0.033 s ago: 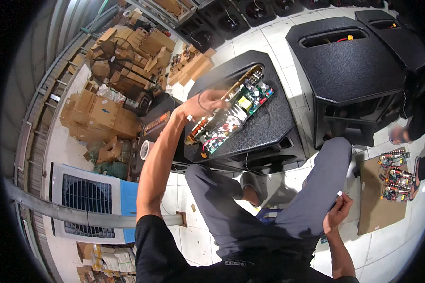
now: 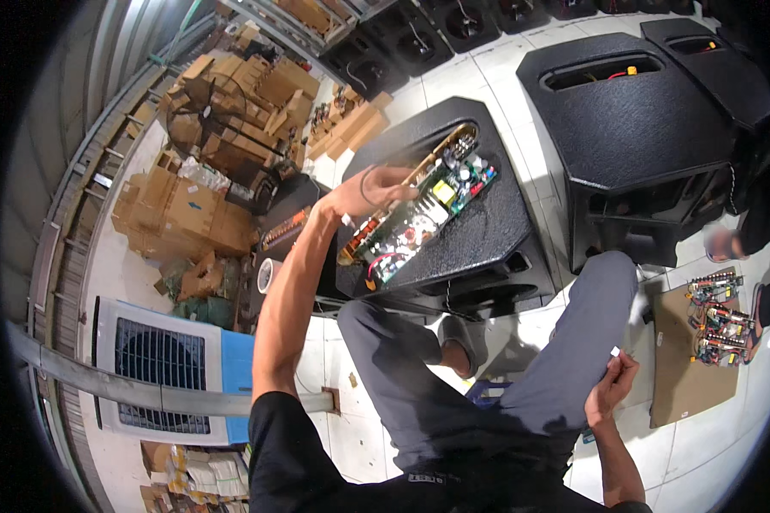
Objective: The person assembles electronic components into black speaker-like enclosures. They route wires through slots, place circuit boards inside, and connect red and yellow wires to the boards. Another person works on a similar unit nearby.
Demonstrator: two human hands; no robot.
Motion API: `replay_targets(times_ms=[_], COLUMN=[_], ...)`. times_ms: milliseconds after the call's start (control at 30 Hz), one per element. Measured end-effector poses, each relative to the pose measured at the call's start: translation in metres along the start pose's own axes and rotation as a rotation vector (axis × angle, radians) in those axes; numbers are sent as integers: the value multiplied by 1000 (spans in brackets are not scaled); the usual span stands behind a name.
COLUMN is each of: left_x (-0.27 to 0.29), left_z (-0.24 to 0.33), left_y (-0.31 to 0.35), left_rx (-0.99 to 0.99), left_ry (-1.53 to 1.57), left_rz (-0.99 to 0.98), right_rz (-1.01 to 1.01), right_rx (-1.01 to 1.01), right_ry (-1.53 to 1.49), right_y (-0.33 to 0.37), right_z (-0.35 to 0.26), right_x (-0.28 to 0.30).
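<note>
On top of the black speaker box (image 2: 489,229): circuit board (image 2: 429,214). Left hand (image 2: 370,193) at its long edge, can't tell if gripping; right hand (image 2: 609,393) pinches white bit (image 2: 615,351). Board probably stiff, lightish, fragile parts; hold by edges.

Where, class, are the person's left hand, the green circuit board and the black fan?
Left hand (image 2: 373,190): head view, back of the hand.
Green circuit board (image 2: 426,212): head view, near its middle.
Black fan (image 2: 206,112): head view, its hub.
</note>
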State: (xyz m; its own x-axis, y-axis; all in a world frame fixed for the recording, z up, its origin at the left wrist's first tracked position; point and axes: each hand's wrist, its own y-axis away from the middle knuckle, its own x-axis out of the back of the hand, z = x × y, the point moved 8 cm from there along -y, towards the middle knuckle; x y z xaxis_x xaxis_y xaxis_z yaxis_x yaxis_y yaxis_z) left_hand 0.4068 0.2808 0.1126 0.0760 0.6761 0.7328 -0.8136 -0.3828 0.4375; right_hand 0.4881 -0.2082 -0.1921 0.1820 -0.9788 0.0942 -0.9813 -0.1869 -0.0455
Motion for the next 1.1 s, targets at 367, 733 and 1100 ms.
replay_targets(times_ms=[367,733,1100], left_x=[17,32,-118], left_z=[-33,-41,27], left_y=[19,122,142], left_rx=[-27,-93,-549], left_ry=[342,615,988], left_rz=[195,842,583], right_rz=[5,29,-35], right_rx=[18,80,154], right_ry=[64,320,176], right_y=[-9,-16,-52], right_z=[3,-11,-211], right_x=[-8,14,-13])
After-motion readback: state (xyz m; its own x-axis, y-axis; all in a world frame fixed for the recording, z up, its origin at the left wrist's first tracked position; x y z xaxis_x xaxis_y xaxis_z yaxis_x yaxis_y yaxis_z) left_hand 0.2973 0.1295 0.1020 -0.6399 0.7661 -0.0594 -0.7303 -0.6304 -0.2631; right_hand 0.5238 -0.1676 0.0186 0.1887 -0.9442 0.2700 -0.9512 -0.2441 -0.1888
